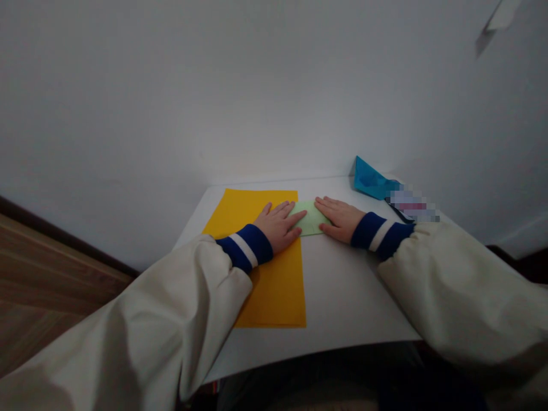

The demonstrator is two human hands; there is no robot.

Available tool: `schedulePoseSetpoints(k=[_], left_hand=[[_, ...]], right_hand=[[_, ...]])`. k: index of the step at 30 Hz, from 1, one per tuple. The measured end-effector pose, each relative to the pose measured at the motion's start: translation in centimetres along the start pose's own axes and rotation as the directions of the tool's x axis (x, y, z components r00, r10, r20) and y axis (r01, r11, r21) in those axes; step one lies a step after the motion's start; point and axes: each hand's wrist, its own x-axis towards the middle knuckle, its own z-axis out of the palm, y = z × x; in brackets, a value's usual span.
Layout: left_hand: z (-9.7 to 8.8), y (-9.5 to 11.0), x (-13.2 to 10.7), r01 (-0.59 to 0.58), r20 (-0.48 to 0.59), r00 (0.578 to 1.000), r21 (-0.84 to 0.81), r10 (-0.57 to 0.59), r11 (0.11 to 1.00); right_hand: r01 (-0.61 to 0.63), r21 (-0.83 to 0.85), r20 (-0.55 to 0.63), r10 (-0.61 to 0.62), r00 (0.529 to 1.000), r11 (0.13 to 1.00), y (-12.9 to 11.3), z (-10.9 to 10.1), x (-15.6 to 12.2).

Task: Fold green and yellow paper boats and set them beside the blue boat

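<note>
A pale green piece of paper (311, 216) with a visible crease lies flat on the table, its left part beside or over the edge of a large yellow-orange sheet (274, 291). My left hand (280, 225) rests palm down with fingers spread, over the yellow-orange sheet and the left side of the green paper. My right hand (342, 218) lies flat on the green paper's right end, its thumb apart from the other fingers. Both hands touch the green paper without gripping it. The parts of it under my palms are hidden.
At the back right of the white table (342, 297) stands a folded blue paper shape (370, 181). Beside it lies a dark-edged flat item with a blurred-out surface (409, 204). A white wall (265, 91) rises behind the table, and a wooden panel (47, 291) is at the left.
</note>
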Motion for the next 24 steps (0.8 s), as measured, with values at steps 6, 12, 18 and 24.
schedulePoseSetpoints(k=[6,12,18,24], left_hand=[[-0.1,0.0,0.0,0.015,0.002,1.000,0.013,-0.015,1.000],[-0.2,-0.1,0.1,0.022,-0.023,0.999,0.024,-0.022,0.999],[-0.1,-0.4,0.1,0.038,-0.033,0.999,0.040,-0.037,0.998],[0.0,-0.5,0.1,0.062,-0.066,0.996,0.087,-0.056,0.994]], right_hand=[[0.115,-0.042,-0.057,-0.117,0.991,0.992,-0.2,-0.3,-0.2],[0.416,-0.016,-0.058,-0.416,0.907,0.909,-1.4,-2.0,-0.7],[0.471,-0.028,-0.106,-0.471,0.876,0.882,-1.6,-2.7,-0.9],[0.427,-0.056,0.014,-0.427,0.904,0.902,-0.8,-3.7,-0.8]])
